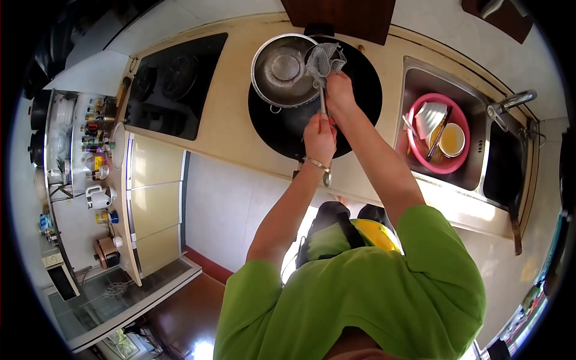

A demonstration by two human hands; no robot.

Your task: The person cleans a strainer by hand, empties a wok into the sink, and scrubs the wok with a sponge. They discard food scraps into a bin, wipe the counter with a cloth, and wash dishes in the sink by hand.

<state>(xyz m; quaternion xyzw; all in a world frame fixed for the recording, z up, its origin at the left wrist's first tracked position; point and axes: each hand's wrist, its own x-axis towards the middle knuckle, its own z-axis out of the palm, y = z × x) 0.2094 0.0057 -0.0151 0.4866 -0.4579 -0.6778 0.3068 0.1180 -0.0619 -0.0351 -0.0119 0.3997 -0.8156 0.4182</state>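
My left hand (320, 139) is closed around the long metal handle (327, 178) of a kitchen utensil, whose head I cannot make out. A grey cloth (326, 60) is gripped in my right hand (340, 90), bunched around the upper part of that utensil. Just left of the cloth, a round metal pot (273, 84) with a small ring on its side sits over a large black wok (360, 117). Both hands are above the wok, close together.
To the left is a black cooktop (174, 84) set in the counter (219, 114). On the right, a metal sink (414, 69) holds a pink basin (459, 108) with bowls and utensils, beside a faucet (516, 102). A brown board (339, 18) stands behind the wok.
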